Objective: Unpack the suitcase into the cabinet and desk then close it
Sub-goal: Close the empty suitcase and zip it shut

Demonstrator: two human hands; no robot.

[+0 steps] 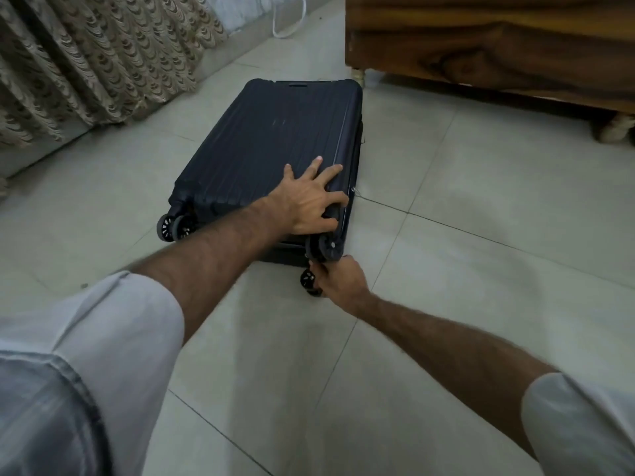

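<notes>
Two hands work the wheel end of the suitcase [271, 142], which lies flat, lid down, on the tile floor [481, 235] — its far end near the leg of a wooden furniture piece [488, 49], a patterned curtain [86, 63] off to its other side. Left hand [311, 201] lies spread on the shell by the near corner: some fingers straight on the ribbed top, others hooked over the seam edge, pressing down. Right hand [338, 278] sits just below that corner, betw. the upper wheel [326, 247] and lower wheel [309, 281], fingers curled tight — prob. pinching a zipper pull, but the pull itself is hidden, so can't tell for sure. Judging by the ribbed hard shell, the case should be stiff and a bit slick; weight unknown since the contents aren't visible. Best holds look like the shell edge along the seam or the corners next to the wheels — the wheels themselves will likely swivel and roll under a grip.
</notes>
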